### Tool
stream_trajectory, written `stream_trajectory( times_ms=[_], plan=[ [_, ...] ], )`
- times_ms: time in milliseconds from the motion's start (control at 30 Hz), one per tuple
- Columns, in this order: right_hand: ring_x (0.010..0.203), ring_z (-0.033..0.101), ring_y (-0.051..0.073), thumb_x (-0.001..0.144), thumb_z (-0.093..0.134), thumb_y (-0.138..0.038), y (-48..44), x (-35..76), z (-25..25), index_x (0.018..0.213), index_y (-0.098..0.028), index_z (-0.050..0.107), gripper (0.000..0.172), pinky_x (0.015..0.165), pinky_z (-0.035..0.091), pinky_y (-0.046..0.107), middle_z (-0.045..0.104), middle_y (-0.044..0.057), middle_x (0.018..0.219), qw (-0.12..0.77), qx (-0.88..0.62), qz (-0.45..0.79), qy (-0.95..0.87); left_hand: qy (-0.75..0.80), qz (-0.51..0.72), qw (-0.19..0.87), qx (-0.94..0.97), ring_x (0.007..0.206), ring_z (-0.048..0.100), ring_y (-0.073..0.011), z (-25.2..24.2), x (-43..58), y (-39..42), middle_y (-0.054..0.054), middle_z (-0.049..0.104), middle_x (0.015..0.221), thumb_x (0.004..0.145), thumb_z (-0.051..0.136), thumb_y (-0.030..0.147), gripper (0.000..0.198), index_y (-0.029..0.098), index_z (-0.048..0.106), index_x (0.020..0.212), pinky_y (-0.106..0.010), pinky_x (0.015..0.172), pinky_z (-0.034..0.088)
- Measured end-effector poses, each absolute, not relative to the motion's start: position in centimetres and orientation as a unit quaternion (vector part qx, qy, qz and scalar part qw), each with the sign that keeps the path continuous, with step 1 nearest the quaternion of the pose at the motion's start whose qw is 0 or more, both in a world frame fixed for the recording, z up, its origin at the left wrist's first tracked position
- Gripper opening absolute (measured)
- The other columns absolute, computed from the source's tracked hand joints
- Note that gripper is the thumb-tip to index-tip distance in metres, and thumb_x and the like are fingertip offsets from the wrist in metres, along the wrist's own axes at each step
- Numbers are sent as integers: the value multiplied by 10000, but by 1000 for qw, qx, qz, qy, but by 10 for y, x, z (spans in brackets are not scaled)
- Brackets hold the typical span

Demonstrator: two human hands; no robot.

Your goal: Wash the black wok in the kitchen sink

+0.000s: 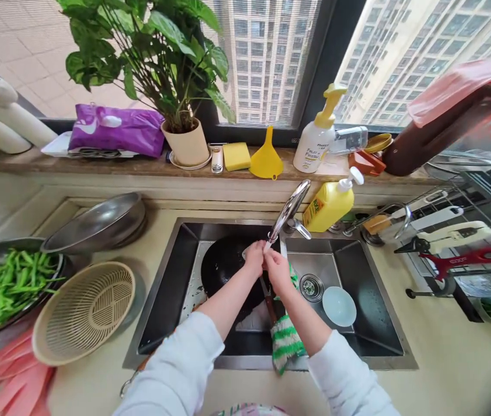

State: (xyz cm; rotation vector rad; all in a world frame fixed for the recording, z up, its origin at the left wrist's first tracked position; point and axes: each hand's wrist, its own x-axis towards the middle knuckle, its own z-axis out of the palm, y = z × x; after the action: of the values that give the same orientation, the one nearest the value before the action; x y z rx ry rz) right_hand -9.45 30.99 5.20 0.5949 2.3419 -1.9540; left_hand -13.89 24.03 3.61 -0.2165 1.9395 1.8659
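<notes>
Under the mouth of the chrome faucet (291, 208), my left hand (254, 258) and my right hand (277, 267) meet with their fingers curled and close together. A whitish streak, perhaps running water, shows between the fingertips. Whether they pinch anything small is hidden. Below them a black wok (219, 268) lies in the left basin of the sink (167, 277), with drops on its surface. A brown handle (270, 306) extends toward me between my forearms. The green-and-white striped cloth (286, 338) hangs over the divider, beneath my right forearm.
A pale blue bowl (339, 307) sits in the right basin beside the drain (311, 287). Yellow dish soap (328, 206) stands behind the faucet. A beige basket (85, 312), green vegetables (7, 289) and pink gloves (20, 375) are at left; a wire rack (457, 231) at right.
</notes>
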Motion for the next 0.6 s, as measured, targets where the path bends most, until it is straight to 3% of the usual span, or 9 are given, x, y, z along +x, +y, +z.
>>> stream_trajectory(
  times_ms=[200,300,433,600],
  plan=[
    [760,682,215,767,601,-443,333,-90,53,864,-134,735,350,690,548,303,732,69,752,42,190,-588,785,836,501,218,43,1007,612,-288,58,-151,216,-81,708,859,775,695,430,243,187,700,771,-322,837,431],
    [755,690,200,818,535,-423,333,-83,59,956,-135,725,371,677,558,291,739,74,801,58,176,-571,800,861,452,214,92,903,634,-254,71,-148,217,-86,705,812,854,570,457,307,191,696,769,-296,770,423],
    [761,697,156,895,423,-316,325,-79,63,1149,-148,646,377,682,562,265,740,74,918,115,144,-536,824,882,419,185,115,844,615,-202,75,-139,202,-83,690,873,941,385,340,341,173,665,844,-278,744,421],
    [863,701,228,818,596,-221,310,-52,50,871,-132,678,132,759,537,302,735,113,861,238,95,-389,885,899,389,172,104,917,600,-196,47,-99,142,-63,681,926,906,443,248,230,177,659,869,-284,822,437]
  ],
)
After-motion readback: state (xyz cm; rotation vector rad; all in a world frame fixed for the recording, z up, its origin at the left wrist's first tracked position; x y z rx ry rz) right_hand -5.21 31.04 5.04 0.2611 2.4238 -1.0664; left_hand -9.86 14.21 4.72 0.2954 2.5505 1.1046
